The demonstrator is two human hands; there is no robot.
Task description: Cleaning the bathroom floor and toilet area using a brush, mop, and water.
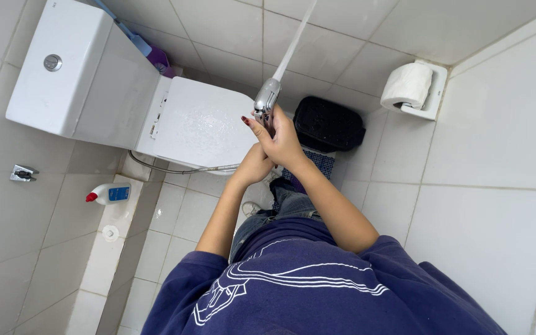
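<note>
My right hand [278, 139] grips a chrome spray nozzle [267, 97] whose white hose [296, 37] runs up to the top of the view. The nozzle points down at the closed white toilet lid [203, 121], which is wet with droplets. My left hand [252, 164] is closed just below the right hand, touching its wrist; I cannot see whether it holds anything. Both arms reach out from dark blue sleeves.
The white toilet tank [69, 68] stands at the left. A black bin [328, 124] sits by the toilet and a toilet paper roll [407, 85] hangs on the right wall. A white bottle with a red cap [109, 194] lies on a ledge.
</note>
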